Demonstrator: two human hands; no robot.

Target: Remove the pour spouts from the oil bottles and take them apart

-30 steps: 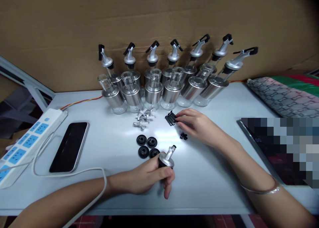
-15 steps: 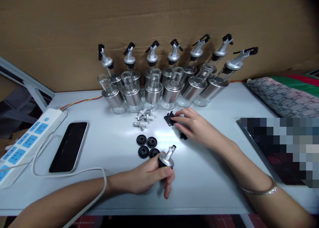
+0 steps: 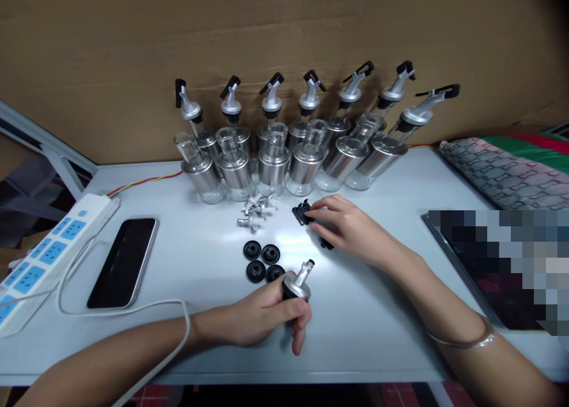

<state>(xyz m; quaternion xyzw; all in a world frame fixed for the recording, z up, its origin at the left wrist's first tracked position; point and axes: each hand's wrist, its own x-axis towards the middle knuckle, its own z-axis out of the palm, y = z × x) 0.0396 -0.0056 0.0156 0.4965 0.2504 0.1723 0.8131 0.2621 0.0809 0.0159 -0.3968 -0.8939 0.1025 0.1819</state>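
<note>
My left hand (image 3: 271,312) is closed around a silver pourer spout (image 3: 297,285) with a black base, its narrow nozzle tilted up and right with a black tip. Over a small pile of black plastic levers (image 3: 303,212), my right hand (image 3: 351,226) has its thumb and fingers slightly apart, fingertips touching the pieces. Part of that pile is hidden under the fingers. More small black parts (image 3: 328,244) lie below the right palm. Several black round stoppers (image 3: 256,271) rest just beyond my left hand. Further back lie loose silver spouts (image 3: 258,208).
Glass bottles with steel sleeves (image 3: 272,164) stand in a row, uncapped. Behind them are bottles topped with lever pourers (image 3: 272,102). A phone (image 3: 122,265), a power strip (image 3: 53,253) and a white cable (image 3: 146,305) occupy the left. A patterned cloth bundle (image 3: 511,164) lies right.
My right hand has shifted very slightly over the black levers. The left hand keeps its hold on the pourer spout, almost still.
</note>
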